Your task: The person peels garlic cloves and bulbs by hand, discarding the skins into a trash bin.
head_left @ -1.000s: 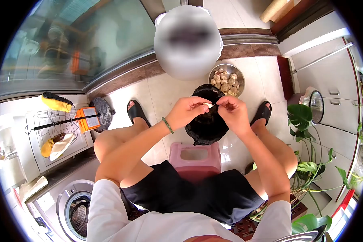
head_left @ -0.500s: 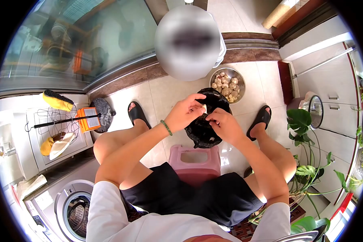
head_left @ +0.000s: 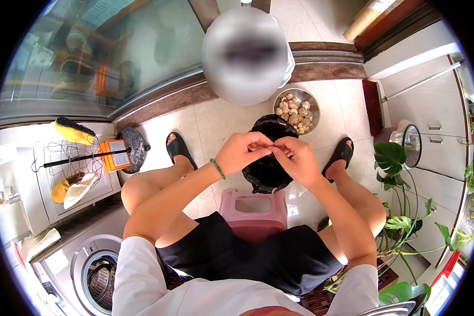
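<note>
My left hand (head_left: 246, 151), with a green bead bracelet at the wrist, is closed in a pinch above a bin lined with a black bag (head_left: 266, 176). Its fingertips meet those of my right hand (head_left: 295, 156), which is pinched too. Whatever lies between the fingertips is too small and hidden to name. Just beyond the bin, a steel bowl (head_left: 315, 100) on the floor holds several garlic bulbs (head_left: 292, 108).
A pink stool (head_left: 254, 210) stands between my knees, near the bin. Behind the bin is a blurred round shape (head_left: 246, 58). A washing machine (head_left: 97, 279) is at the lower left, a wire rack at the left, leafy plants (head_left: 392, 158) and cabinets at the right.
My hands were slightly apart with a small white piece at the left fingertips; now the fingertips have come together and the piece is hidden.
</note>
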The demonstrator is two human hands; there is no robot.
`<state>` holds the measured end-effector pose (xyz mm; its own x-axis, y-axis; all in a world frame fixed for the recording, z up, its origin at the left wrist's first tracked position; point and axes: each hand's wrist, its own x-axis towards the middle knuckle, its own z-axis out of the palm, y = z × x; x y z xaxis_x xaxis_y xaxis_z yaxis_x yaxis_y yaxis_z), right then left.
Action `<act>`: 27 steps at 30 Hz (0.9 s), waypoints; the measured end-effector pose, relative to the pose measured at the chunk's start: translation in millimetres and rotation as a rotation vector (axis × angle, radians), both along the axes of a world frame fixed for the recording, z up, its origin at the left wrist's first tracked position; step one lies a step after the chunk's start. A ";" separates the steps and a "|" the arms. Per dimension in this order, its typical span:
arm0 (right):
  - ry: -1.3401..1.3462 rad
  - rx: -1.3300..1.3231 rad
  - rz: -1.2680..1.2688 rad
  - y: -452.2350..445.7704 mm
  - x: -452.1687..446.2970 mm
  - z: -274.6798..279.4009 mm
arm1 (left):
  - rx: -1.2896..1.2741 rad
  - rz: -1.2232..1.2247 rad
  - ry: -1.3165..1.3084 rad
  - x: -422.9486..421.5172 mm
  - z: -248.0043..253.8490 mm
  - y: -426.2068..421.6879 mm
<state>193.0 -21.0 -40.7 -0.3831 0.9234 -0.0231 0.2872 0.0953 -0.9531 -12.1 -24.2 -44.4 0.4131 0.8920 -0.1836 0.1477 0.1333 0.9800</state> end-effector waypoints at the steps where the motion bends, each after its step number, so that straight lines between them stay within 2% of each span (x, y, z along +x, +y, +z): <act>1: 0.001 0.001 0.003 0.3 0.2 -0.7 | 0.000 0.000 0.000 0.3 -0.1 -0.2; 9: 0.035 -0.044 -0.005 -0.6 0.4 -1.6 | 0.061 0.037 0.037 4.5 -0.8 -4.4; 20: -0.078 -0.038 -0.001 -0.6 1.7 -4.4 | 0.066 0.010 0.050 5.4 -1.1 -7.4; 27: -0.006 -0.058 -0.056 -0.2 -0.3 -7.8 | 0.070 0.037 -0.011 7.6 1.0 -4.9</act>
<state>192.7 -21.3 -48.5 -0.3304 0.9405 -0.0796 0.2966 0.0234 -0.9547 -4.5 -29.1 -43.4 0.3809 0.9173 -0.1158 0.1329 0.0696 0.9887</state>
